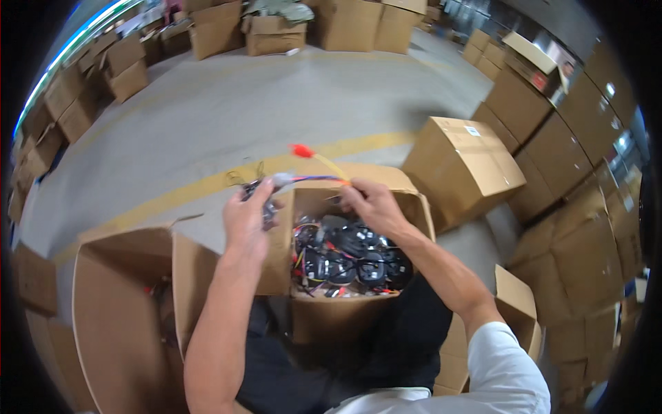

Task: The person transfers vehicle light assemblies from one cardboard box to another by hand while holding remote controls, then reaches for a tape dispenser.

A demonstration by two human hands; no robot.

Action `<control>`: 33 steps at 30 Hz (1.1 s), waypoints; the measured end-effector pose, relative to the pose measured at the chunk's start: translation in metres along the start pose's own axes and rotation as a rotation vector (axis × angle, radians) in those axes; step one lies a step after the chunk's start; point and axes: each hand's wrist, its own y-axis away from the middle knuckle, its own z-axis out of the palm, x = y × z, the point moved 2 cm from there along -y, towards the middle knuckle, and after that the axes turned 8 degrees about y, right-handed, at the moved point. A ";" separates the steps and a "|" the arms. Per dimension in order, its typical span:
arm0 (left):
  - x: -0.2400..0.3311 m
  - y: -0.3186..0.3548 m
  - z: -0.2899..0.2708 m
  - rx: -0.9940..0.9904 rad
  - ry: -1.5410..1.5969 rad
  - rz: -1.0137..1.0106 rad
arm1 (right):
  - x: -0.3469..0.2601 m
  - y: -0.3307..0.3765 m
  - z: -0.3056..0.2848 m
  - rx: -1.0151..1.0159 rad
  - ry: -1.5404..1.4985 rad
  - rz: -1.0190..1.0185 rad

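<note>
Between my two hands stretches a wiring harness [314,179] of thin red, blue and purple wires, over the far part of an open cardboard box [289,259]. My left hand [247,215] closes on its white plug end, with thin dark wires and a dark part, blurred, hanging about the fingers. My right hand [374,205] pinches the other end. From there a pale yellow lead rises to a red connector [301,150]. Several rounded black devices [340,268], some seemingly in clear plastic, lie among coloured wires inside the box below.
A tall open carton [124,310] stands at my left, with something dark and red deep inside. A closed carton [465,162] sits beyond my right hand. Stacked cartons [565,148] line the right side; more boxes [276,36] stand across the grey floor [276,90].
</note>
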 end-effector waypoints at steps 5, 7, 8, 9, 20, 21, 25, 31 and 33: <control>-0.002 -0.027 -0.053 -0.061 0.207 -0.068 | 0.017 -0.021 0.028 0.075 0.084 -0.055; 0.007 -0.024 -0.084 -0.072 0.182 -0.043 | 0.005 -0.032 0.060 0.111 -0.303 0.007; 0.010 -0.010 -0.074 -0.052 0.183 -0.100 | 0.009 -0.032 0.056 0.098 -0.271 0.011; 0.008 -0.008 -0.067 -0.086 0.141 -0.086 | 0.012 -0.034 0.049 0.123 -0.192 -0.030; 0.021 -0.001 -0.029 -0.126 0.326 -0.224 | -0.015 -0.043 0.032 0.139 -0.149 0.013; 0.022 0.007 -0.029 -0.136 0.322 -0.233 | -0.016 -0.039 0.038 0.157 -0.163 0.008; 0.027 0.028 -0.028 -0.275 0.266 -0.297 | -0.027 -0.047 0.063 0.131 -0.204 0.009; -0.005 0.047 -0.001 -0.540 -0.027 -0.449 | -0.056 -0.093 0.079 0.118 0.006 -0.138; -0.017 0.053 0.014 -0.689 -0.153 -0.475 | -0.140 -0.101 0.050 0.014 0.027 -0.144</control>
